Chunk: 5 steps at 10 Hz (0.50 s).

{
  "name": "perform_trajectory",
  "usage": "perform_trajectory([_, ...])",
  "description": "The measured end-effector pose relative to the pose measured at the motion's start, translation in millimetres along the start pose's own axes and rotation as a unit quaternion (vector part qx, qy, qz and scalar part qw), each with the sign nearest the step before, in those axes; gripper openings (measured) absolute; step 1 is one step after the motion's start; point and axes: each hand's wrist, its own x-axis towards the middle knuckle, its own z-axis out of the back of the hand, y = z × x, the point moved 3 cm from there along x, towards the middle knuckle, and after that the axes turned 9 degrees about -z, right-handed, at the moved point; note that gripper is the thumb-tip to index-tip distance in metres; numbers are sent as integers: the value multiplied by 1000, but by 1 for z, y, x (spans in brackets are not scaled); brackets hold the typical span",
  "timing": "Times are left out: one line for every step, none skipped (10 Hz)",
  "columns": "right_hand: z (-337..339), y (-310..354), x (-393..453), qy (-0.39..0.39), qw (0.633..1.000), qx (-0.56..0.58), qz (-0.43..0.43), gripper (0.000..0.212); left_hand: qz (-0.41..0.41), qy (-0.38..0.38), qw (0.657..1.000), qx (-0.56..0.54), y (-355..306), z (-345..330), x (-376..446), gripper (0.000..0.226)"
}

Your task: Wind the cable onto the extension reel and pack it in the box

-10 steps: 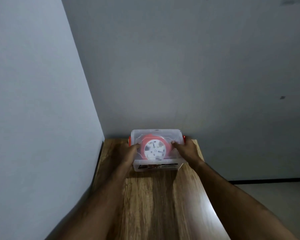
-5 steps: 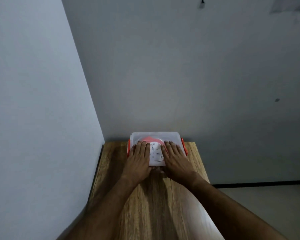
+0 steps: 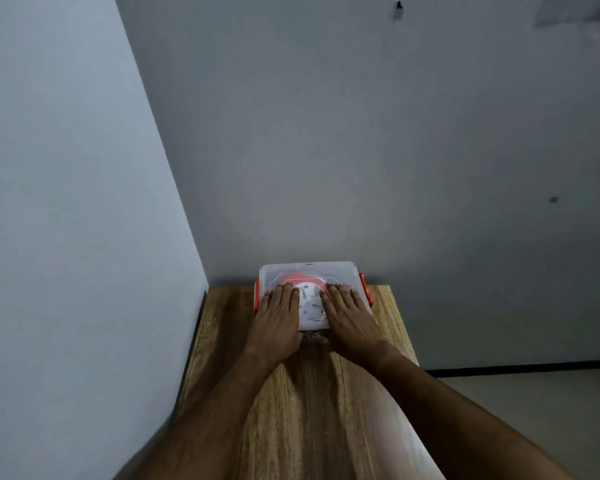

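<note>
Both hands lie flat with straight fingers on the lid of the box, the left hand on its left half and the right hand on its right half, pressing down rather than curling round anything. The reel shows through the clear lid between and under the hands, so winding and packing look done. What seems left is fastening the orange clips at the sides. The box sits at the far end of the table, against the wall.
</note>
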Motion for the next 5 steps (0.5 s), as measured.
perform_trajectory([-1,1,-1,-5,1000,-3,1,98,1,-13,1000,12,4,-6,3,92])
perform_trajectory([0,1,-2,5,1000,6,8,100,2,-20,998,53,8,-10,7,106])
perform_trajectory([4,-1,-3,6,1000,18,6,100,3,-26,999,30,5,-12,8,136])
perform_trajectory([13,-5,-9,-6,1000,24,11,102,12,-44,999,29,2,-13,5,133])
perform_trajectory([23,-13,-19,-9,1000,26,-3,111,-5,-108,990,90,-5,-16,3,103])
